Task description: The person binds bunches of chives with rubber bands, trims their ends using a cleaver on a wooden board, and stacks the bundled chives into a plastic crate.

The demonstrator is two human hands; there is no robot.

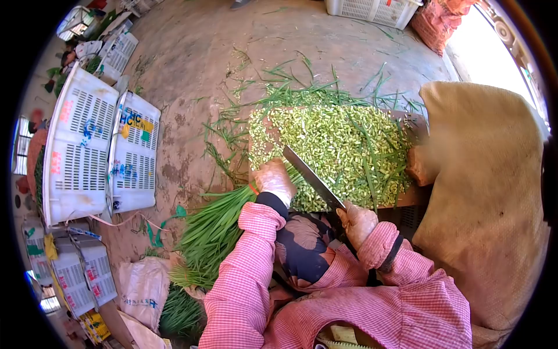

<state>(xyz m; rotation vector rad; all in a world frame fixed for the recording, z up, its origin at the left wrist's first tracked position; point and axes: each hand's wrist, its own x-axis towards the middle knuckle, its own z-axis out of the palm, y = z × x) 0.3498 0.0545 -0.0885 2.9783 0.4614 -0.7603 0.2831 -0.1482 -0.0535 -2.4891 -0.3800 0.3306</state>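
Observation:
My left hand (274, 179), in a thin pale glove, is closed round a bunch of long green chives (215, 218). Their leaves trail down to the left, and the stem ends point toward the knife. In my gloved right hand (358, 222), the handle of a large knife (314, 177) is gripped. Its blade slants up and left, with the tip just right of my left hand. Chopped pale green pieces (331, 139) lie thickly over a low board (414, 195) in front of me. A few whole leaves lie on the pile.
White plastic crates (81, 145) stand on the left, and another crate (375, 11) is at the back. A brown cloth (488, 209) drapes along the right. Scattered leaves litter the floor (192, 70). A white sack (144, 291) and more greens (180, 311) lie at lower left.

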